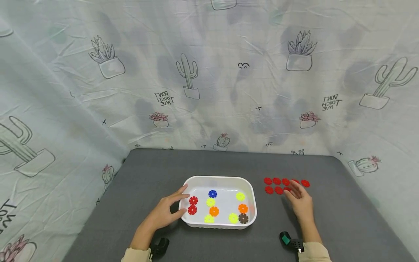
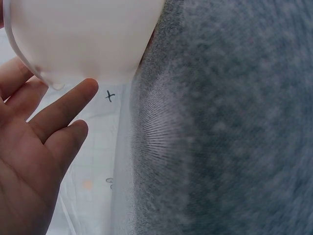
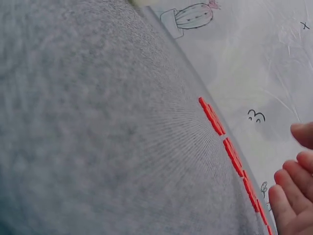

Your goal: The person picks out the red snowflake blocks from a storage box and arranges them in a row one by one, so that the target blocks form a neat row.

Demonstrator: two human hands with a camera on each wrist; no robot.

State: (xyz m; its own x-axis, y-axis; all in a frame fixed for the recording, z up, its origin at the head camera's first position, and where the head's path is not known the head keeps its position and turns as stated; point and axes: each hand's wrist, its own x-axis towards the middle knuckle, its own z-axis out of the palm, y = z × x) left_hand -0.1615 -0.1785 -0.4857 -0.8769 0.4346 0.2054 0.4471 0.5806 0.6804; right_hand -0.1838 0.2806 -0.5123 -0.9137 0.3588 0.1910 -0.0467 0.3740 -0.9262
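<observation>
A white plastic tray (image 1: 217,225) holds notched plastic discs: two red discs (image 1: 193,205), a blue disc (image 1: 212,194), two orange ones, several yellow ones and a dark brown disc (image 1: 243,218). My left hand (image 1: 163,211) rests at the tray's left end, thumb and fingertips on the rim; in the left wrist view, its fairly straight fingers (image 2: 73,107) reach to the outer wall. To the right of the tray lie several red notched discs (image 1: 276,181) in two rows. My right hand (image 1: 302,205) hovers over their near right part, thumb and fingers apart, partly covering some discs. It holds nothing.
The grey table (image 1: 229,163) runs back to a pale curtain (image 1: 216,83) printed with cacti. A black wrist strap (image 1: 291,242) sits by the right sleeve, and another dark device (image 1: 160,247) by the left.
</observation>
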